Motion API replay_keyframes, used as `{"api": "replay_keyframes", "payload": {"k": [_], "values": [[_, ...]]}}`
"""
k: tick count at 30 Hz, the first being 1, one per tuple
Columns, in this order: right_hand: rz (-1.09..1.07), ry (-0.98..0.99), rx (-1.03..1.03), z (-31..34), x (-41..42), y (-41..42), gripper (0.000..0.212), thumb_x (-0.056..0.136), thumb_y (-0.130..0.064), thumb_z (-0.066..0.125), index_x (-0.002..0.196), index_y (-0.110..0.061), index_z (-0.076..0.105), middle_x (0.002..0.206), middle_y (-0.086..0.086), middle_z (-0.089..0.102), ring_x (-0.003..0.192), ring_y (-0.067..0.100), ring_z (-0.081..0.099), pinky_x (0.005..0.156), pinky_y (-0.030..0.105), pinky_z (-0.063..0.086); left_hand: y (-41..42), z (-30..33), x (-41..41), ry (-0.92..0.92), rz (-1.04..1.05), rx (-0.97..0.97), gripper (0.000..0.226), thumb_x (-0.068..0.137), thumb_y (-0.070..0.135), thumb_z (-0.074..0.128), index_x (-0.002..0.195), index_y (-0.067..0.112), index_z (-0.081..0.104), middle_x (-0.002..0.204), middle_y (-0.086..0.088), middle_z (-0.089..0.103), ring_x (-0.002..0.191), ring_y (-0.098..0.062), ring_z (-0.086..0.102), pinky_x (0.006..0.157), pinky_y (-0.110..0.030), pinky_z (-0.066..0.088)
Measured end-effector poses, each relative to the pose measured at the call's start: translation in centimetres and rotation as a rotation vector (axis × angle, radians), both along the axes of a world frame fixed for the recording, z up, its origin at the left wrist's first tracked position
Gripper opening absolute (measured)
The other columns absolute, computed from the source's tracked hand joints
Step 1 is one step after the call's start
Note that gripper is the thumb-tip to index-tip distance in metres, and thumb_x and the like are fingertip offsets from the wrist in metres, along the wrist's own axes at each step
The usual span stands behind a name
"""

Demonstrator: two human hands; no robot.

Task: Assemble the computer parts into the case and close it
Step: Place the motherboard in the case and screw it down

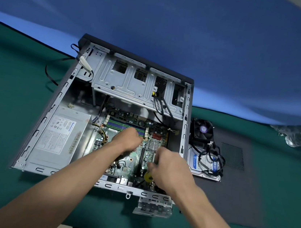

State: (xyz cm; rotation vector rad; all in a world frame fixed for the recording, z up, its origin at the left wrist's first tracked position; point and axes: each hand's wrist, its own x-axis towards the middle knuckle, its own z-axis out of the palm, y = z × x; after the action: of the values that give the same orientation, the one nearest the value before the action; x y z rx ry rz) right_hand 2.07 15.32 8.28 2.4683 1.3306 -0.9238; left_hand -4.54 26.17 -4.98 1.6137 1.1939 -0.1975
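Nearest to us, our two bare forearms reach out over the green worktop point(8, 153) into the open computer case point(56, 102), which lies on its side with the cover off. Our right hand point(169, 169) hovers over the near right part of the motherboard point(130, 160), fingers curled downward just above a yellow-handled tool point(148, 177); we cannot tell whether they pinch it. Our left hand point(126, 139) sits a little farther in, over the middle of the board, fingers curled under; what they hold, if anything, is hidden. Left of the board the grey power supply point(58, 134) lies in the case, and beyond the hands the memory sticks point(125, 126) sit in their slots. Farther back stands the metal drive cage point(131, 81). Right of the case, on a dark side panel point(241, 182), a hard drive point(204, 164) lies with black cables point(214, 157) draped over it, and a cooling fan point(202, 129) sits just behind. A blue backdrop point(175, 31) rises behind.
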Motion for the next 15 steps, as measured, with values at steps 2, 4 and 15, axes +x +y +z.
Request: {"api": "replay_keyframes", "payload": {"k": [2, 4, 15], "values": [[0.036, -0.120, 0.004, -0.3, -0.4, 0.7, 0.020, 0.096, -0.025, 0.050, 0.106, -0.010, 0.058, 0.109, 0.012, 0.065, 0.096, 0.030, 0.062, 0.068, 0.028, 0.039, 0.0, 0.0, -0.2, 0.008, 0.009, 0.020, 0.037, 0.096, 0.023, 0.049, 0.060, 0.014, 0.047, 0.056, -0.002, 0.046, 0.047, -0.017, 0.042, 0.056, -0.026, 0.039], [0.097, -0.165, -0.028, -0.6, -0.8, 1.7, 0.021, 0.096, -0.020, 0.050, 0.111, -0.009, 0.059, 0.113, 0.011, 0.065, 0.101, 0.029, 0.063, 0.067, 0.028, 0.040, 0.1, 0.3, -0.6, 0.036, 0.032, 0.077, 0.039, 0.094, 0.022, 0.050, 0.056, 0.016, 0.041, 0.055, -0.002, 0.042, 0.051, -0.018, 0.040, 0.056, -0.027, 0.035], [0.769, -0.381, -0.316, -0.6, -0.3, 1.5, 0.023, 0.090, -0.009, 0.049, 0.107, -0.006, 0.063, 0.100, 0.002, 0.068, 0.077, 0.019, 0.065, 0.057, 0.026, 0.052, -3.2, 4.0, -3.2, -0.010, 0.161, 0.447, 0.037, 0.090, 0.020, 0.052, 0.056, 0.017, 0.037, 0.052, 0.001, 0.044, 0.051, -0.015, 0.040, 0.050, -0.028, 0.029]]}}
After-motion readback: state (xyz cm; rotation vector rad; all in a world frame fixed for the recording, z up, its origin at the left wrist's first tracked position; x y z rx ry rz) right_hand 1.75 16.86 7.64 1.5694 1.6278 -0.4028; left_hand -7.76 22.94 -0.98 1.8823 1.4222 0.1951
